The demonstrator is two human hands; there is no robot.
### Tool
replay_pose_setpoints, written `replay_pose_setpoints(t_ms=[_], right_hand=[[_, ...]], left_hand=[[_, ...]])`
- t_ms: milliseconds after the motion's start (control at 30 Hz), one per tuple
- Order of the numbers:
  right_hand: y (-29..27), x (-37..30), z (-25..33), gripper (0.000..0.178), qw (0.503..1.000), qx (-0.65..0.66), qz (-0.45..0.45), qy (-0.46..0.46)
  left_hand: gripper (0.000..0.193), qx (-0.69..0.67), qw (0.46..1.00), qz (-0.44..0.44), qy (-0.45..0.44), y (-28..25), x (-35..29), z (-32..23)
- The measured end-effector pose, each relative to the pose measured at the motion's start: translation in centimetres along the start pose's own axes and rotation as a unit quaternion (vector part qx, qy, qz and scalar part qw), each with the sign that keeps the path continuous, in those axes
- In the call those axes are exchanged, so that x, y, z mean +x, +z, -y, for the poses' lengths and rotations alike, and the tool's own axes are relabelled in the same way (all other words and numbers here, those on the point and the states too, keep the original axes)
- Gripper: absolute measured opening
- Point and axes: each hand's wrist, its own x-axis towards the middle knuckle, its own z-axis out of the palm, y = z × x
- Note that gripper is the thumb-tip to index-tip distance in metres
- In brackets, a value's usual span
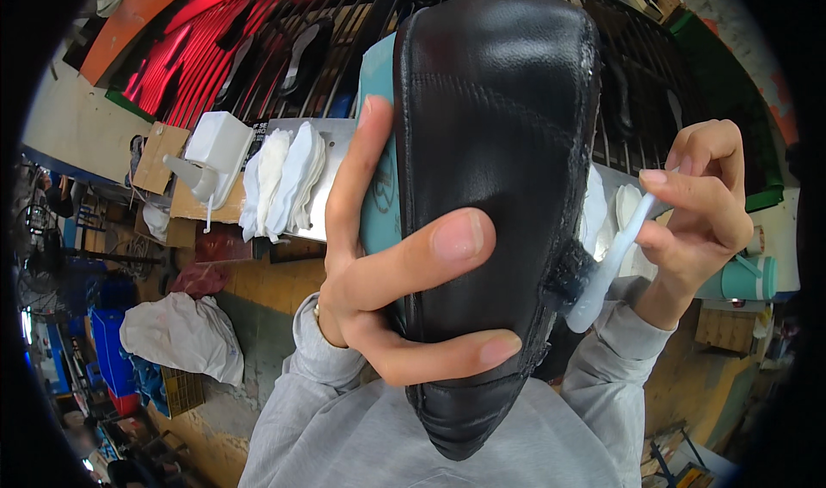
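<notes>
A black leather shoe upper (pixel 495 153), stretched over a teal shoe last (pixel 379 217), fills the middle of the view with its pointed end toward me. My left hand (pixel 366 286) is wrapped round it from the left, thumb and fingers pressed on the leather and the last. In my right hand (pixel 705 191) a brush with a pale, translucent handle (pixel 613 269) is pinched between thumb and fingers. Its dark bristles (pixel 568 273) touch the rough lower edge along the shoe's right side. That edge looks dark and wet in places.
Beyond the shoe runs a rack of metal bars (pixel 353 49) carrying black shoe parts, lit red at the left. On the ledge before it are white pads (pixel 284 178) and a white nozzled container (pixel 219 148). A white sack (pixel 185 333) lies lower left; a teal jug (pixel 744 277) stands right.
</notes>
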Motion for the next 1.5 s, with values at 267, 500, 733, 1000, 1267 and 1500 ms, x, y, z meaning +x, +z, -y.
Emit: replay_pose_setpoints(t_ms=[267,500,733,1000,1267,1500], right_hand=[[1.0,-0.9,-0.3,0.049,0.998,0.055,0.009,-0.001],[1.9,-1.7,0.6,0.052,0.993,0.109,0.005,0.042],[3.3,-4.2,0.8,0.04,0.977,0.084,-0.057,0.187],[4.3,-5.6,3.3,0.047,0.975,0.092,-0.09,0.181],[3.7,-3.5,4.0,0.048,0.985,-0.022,-0.104,0.133],[4.0,-3.3,3.6,0.048,0.985,-0.006,-0.125,0.115]], left_hand=[[0.082,0.022,0.997,-0.051,-0.052,0.2,0.1,-0.8],[0.048,0.028,0.999,-0.032,-0.002,0.6,-0.4,0.5],[0.056,0.06,0.984,-0.098,-0.14,0.3,-0.9,-1.5],[0.048,0.081,0.973,-0.135,-0.166,-0.8,-0.5,-0.5],[0.048,0.079,0.978,-0.112,-0.155,-0.6,-0.2,-0.8],[0.047,0.078,0.98,-0.103,-0.149,-0.4,-0.3,-0.5]])
